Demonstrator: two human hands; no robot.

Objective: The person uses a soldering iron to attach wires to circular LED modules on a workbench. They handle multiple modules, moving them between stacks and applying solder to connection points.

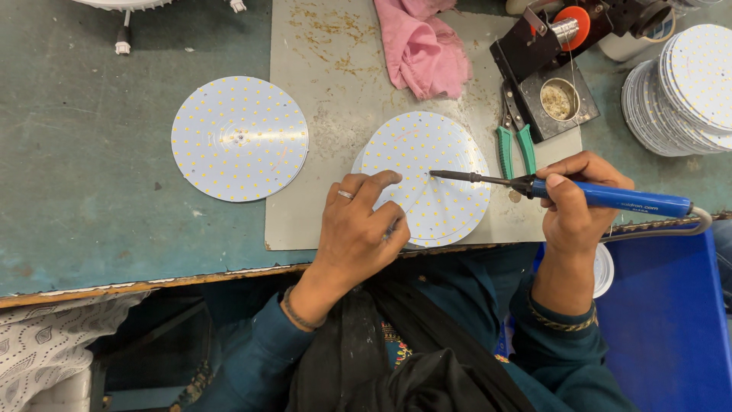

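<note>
The round LED boards (425,177) look smooth and faintly glossy. The soldering iron (564,191) has a dark metal shaft and a glossy blue plastic handle. The grey work mat (320,114) is matt, scuffed and stained. The pink cloth (422,46) is soft and crumpled.

Teal sleeves, finger ring, wrist bangles

A worn green workbench (91,175) with a grey mat on it

The grey mat (320,91), stained with rusty marks, lies on the bench top. On the mat rest a short stack of round white dotted discs (442,152), a crumpled pink cloth (423,49), green-handled pliers (515,145) and a black stand (545,84). Left of the mat, a single disc (239,138) lies flat on the bench; at the right edge sits a tall pile of discs (682,88).
</note>
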